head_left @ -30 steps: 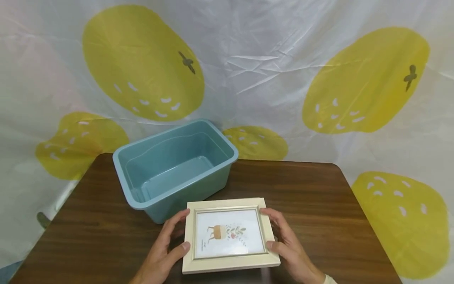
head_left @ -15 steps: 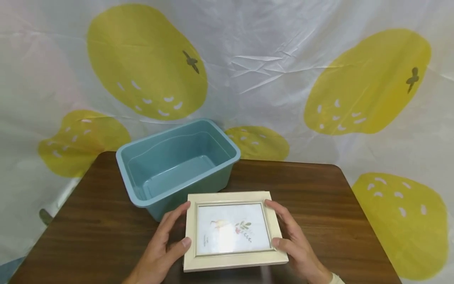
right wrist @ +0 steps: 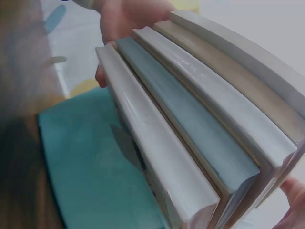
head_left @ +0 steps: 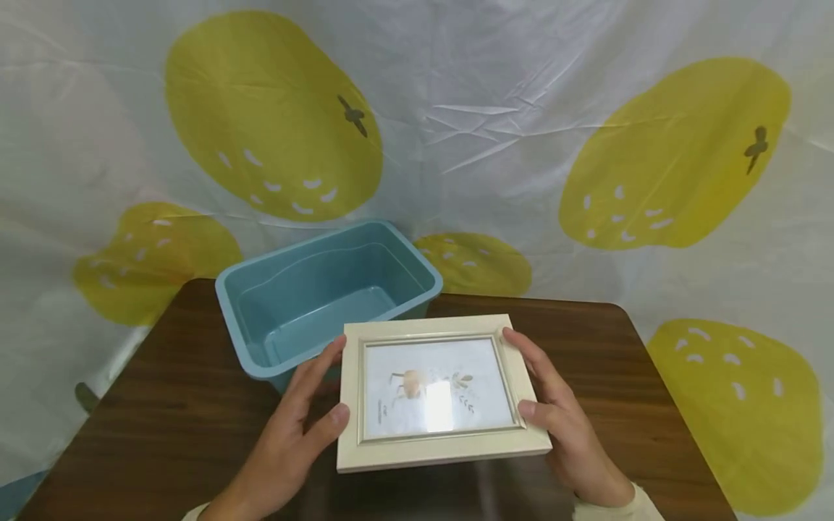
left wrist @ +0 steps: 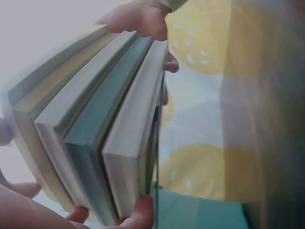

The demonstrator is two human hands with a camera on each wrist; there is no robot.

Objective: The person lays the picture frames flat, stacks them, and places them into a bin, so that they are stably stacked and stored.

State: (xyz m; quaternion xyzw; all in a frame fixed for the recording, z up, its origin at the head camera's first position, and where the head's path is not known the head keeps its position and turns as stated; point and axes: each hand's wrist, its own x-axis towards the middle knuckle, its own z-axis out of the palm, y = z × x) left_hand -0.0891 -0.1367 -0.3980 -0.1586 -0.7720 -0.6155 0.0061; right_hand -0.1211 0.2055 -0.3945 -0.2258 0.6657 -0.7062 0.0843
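Both hands hold a stack of several picture frames by its short sides. On top lies a cream picture frame, its glass over a printed plant drawing facing up. Under it, the wrist views show more frames in tan, white and blue, among them a blue frame. My left hand grips the left side, thumb at the upper frame's edge. The right hand does likewise on the right. Fingers also curl under the bottom white frame. The stack overlaps the near edge of a blue-green plastic tub.
The tub stands on the back left of a dark wooden table. Behind the table hangs a pale cloth printed with yellow fruit. Bare wood shows right of the stack.
Both hands have brought the stack of picture frames up and slightly right in the head view, so it now covers part of the tub's near side. The tub stays in place.
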